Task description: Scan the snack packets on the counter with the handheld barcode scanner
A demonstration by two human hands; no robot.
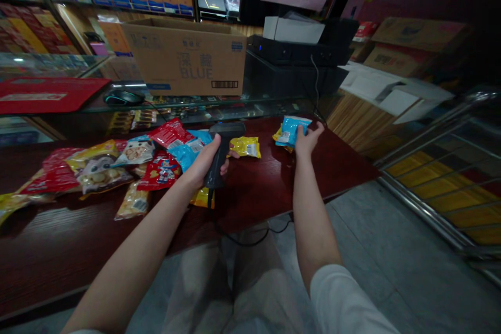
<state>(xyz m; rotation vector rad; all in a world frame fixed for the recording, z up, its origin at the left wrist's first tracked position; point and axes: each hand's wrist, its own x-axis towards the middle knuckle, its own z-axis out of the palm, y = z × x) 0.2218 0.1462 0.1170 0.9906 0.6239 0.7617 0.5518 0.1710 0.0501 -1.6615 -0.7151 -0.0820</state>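
Note:
My left hand [209, 162] is wrapped round the grip of a black handheld barcode scanner [219, 159], whose head points away over the table. A yellow snack packet [248, 146] lies just right of the scanner. At the table's right side, my right hand [308, 141] grips the edge of a blue snack packet [290, 129], thumb on top. Under that packet, yellow wrapping [278, 134] shows. To the left spreads a pile of snack packets, including a red one [160, 171], a brown-and-yellow one [100, 168], and a clear one [134, 201].
A dark red wooden table [254, 193] carries the packets. Behind stand a glass counter, a large cardboard box [195, 65], a computer mouse [123, 97] and black equipment [289, 51]. The scanner's cable [242, 243] hangs below the table edge. A metal rack [426, 209] stands right.

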